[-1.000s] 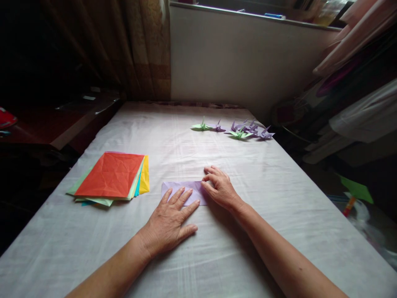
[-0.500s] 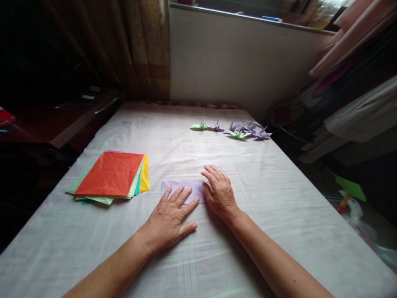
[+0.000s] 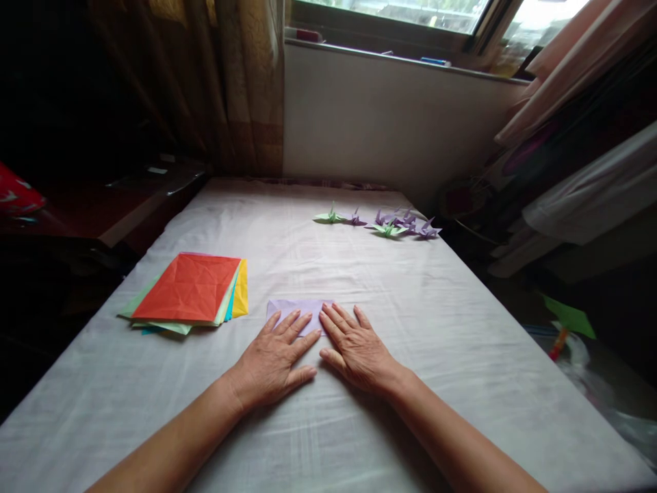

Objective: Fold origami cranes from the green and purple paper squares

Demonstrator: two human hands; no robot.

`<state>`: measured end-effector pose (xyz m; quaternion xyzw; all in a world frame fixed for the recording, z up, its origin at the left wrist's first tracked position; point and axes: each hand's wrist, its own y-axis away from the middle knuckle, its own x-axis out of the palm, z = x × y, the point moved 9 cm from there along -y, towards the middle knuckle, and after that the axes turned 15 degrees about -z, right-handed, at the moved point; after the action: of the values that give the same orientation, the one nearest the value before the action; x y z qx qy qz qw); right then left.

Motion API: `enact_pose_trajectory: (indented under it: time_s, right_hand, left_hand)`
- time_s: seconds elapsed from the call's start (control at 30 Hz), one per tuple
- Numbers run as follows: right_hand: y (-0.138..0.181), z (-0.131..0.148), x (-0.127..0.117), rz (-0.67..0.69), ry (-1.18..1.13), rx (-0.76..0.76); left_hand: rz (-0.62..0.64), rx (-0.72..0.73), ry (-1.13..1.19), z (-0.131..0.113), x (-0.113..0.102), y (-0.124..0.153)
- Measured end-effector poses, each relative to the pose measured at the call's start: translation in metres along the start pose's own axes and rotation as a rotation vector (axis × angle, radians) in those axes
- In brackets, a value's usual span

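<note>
A folded lilac paper [image 3: 295,308] lies on the white cloth-covered table [image 3: 421,329] in front of me. My left hand [image 3: 274,359] rests flat on its near left part, fingers spread. My right hand [image 3: 356,349] lies flat beside it, fingers stretched over the paper's right end, which they mostly cover. Both hands press down and hold nothing.
A stack of coloured paper sheets [image 3: 189,298], orange on top, lies to the left. Several folded paper cranes [image 3: 382,222], green and purple, sit in a row at the far right. Curtains and a window sill stand behind; cloths hang at the right.
My right hand has slid left and nearer along the lilac paper and flattened out beside my left hand. The view has tipped up a little, showing the window.
</note>
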<state>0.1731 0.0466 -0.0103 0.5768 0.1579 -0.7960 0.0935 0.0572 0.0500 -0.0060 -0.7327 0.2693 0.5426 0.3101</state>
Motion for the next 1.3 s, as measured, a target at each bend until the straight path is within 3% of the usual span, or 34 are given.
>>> enact_pose_trajectory:
  time_s: [0.17,0.43,0.77,0.83,0.93,1.1,1.2,1.3]
  right_hand:
    - [0.0,0.0,-0.001,0.001,0.003,0.016]
    - [-0.002,0.001,0.001,0.02,-0.031,0.003]
    - [0.001,-0.005,-0.008,-0.05,0.069,0.108]
    - [-0.001,0.004,-0.013,-0.1,0.084,0.11]
    - [-0.009,0.04,-0.015,-0.167,0.039,0.03]
    - [-0.013,0.093,0.005,-0.089,-0.108,-0.076]
    - [-0.008,0.088,0.01,-0.09,-0.112,-0.06]
    - [0.003,0.063,0.009,-0.072,-0.084,0.001]
  left_hand:
    - [-0.004,-0.042,-0.001,0.014,-0.007,0.025]
    - [-0.128,-0.073,-0.031,0.035,-0.02,0.06]
    - [-0.118,-0.196,-0.08,0.037,-0.03,0.066]
    - [-0.111,-0.212,-0.091,0.034,-0.032,0.063]
    - [-0.121,-0.212,-0.115,0.031,-0.036,0.06]
    - [-0.154,-0.198,-0.163,0.031,-0.036,0.057]
    - [-0.189,-0.16,-0.169,0.03,-0.037,0.058]
    - [-0.181,-0.163,-0.158,0.032,-0.036,0.06]
